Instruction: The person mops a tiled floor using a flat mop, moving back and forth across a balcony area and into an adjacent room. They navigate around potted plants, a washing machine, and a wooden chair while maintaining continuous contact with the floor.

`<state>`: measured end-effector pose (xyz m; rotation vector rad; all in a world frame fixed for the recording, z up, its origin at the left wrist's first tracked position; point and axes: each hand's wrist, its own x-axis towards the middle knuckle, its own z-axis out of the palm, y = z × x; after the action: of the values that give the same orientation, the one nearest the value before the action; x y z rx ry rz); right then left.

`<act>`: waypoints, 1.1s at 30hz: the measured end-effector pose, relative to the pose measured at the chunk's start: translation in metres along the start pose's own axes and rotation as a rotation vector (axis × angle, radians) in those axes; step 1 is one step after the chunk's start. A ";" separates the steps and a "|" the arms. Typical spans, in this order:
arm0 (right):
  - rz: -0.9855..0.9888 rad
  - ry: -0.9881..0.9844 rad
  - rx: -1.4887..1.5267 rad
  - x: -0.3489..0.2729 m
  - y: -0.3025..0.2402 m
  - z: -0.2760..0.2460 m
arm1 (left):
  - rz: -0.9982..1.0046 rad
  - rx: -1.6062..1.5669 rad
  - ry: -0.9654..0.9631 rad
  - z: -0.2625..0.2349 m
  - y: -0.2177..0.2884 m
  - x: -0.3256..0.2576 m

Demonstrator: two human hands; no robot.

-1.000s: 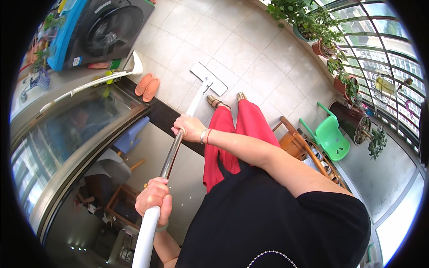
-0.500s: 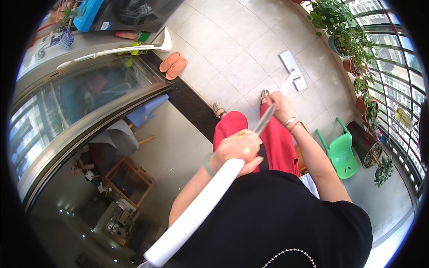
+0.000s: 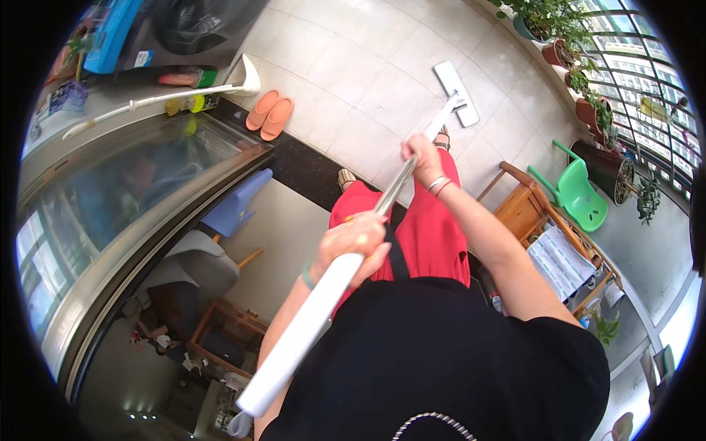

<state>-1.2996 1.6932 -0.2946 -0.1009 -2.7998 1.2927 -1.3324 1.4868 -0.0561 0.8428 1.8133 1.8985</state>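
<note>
Both hands grip one long mop: the left hand [image 3: 353,239] is wrapped around the lower end of its thick, smooth white cylindrical sleeve [image 3: 305,334], and the right hand [image 3: 424,160], farther forward, is closed around the pole near the far end of its shiny silver metal section [image 3: 397,185]. Compared with one second earlier, both hands have shifted rightward from beside the body to in front of it. The flat white rectangular mop head [image 3: 456,94] has likewise moved away from the pair of orange slip-on slippers [image 3: 270,115]; it now rests on the floor beyond the right hand, just past the right foot.

Beneath the forearms hang loose, softly creased red fabric trousers [image 3: 434,242]. Ahead of the hands extends a floor of pale, faintly mottled square tiles [image 3: 368,81], bordered to the left by a dark polished stone strip [image 3: 309,160]. The slippers, rounded and open-backed, lie ahead and left of both hands; farther that way stands a dark grey washing machine [image 3: 187,33] with a round door. Right of the right hand are a brown slatted wooden chair [image 3: 521,213] and a moulded green plastic chair [image 3: 582,200].
</note>
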 end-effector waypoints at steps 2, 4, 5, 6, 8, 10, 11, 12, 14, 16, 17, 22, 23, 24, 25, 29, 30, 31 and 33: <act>-0.032 0.060 0.035 -0.005 -0.060 0.044 | -0.064 0.045 0.008 -0.042 0.035 -0.034; -0.034 0.101 0.102 -0.012 -0.128 0.081 | -0.139 0.121 -0.003 -0.068 0.086 -0.059; -0.006 0.129 0.102 -0.014 -0.144 0.097 | -0.142 0.139 -0.025 -0.082 0.094 -0.069; -0.010 0.120 0.105 -0.017 -0.157 0.109 | -0.133 0.152 -0.061 -0.093 0.099 -0.077; -0.043 0.069 0.199 -0.018 -0.181 0.117 | -0.150 0.184 -0.134 -0.102 0.119 -0.075; -0.058 -0.028 0.221 -0.013 -0.187 0.107 | -0.144 0.187 -0.190 -0.107 0.121 -0.072; -0.076 -0.114 0.221 -0.013 -0.185 0.095 | -0.140 0.182 -0.206 -0.104 0.123 -0.072; -0.095 -0.241 0.208 -0.011 -0.181 0.081 | -0.134 0.174 -0.227 -0.098 0.124 -0.070; -0.084 -0.264 0.153 -0.016 -0.173 0.060 | -0.102 0.151 -0.250 -0.077 0.120 -0.058; -0.032 -0.229 0.147 -0.027 -0.157 0.042 | -0.055 0.118 -0.292 -0.054 0.113 -0.046; 0.004 -0.212 0.139 -0.035 -0.150 0.029 | -0.027 0.090 -0.303 -0.043 0.107 -0.043; 0.140 -0.112 0.016 -0.079 -0.080 -0.027 | 0.057 0.001 -0.315 0.020 0.067 -0.023; 0.152 -0.041 -0.028 -0.088 -0.061 -0.034 | 0.069 -0.019 -0.307 0.034 0.055 -0.018; 0.145 0.008 -0.039 -0.094 -0.042 -0.041 | 0.101 0.027 -0.261 0.051 0.043 -0.014; 0.147 0.060 -0.055 -0.100 -0.021 -0.048 | 0.134 0.066 -0.222 0.067 0.030 -0.010; 0.175 0.130 -0.073 -0.110 0.055 -0.067 | 0.199 -0.020 -0.219 0.104 -0.029 -0.002; 0.182 0.149 -0.087 -0.110 0.067 -0.066 | 0.143 -0.083 -0.226 0.105 -0.034 0.000; 0.193 0.170 -0.095 -0.106 0.068 -0.062 | 0.116 -0.098 -0.232 0.098 -0.038 0.001; 0.187 0.217 -0.091 -0.099 0.064 -0.046 | 0.062 -0.122 -0.233 0.081 -0.040 0.000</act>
<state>-1.1947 1.7611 -0.3154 -0.4866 -2.7126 1.1090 -1.2852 1.5517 -0.0968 1.0401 1.5342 1.8406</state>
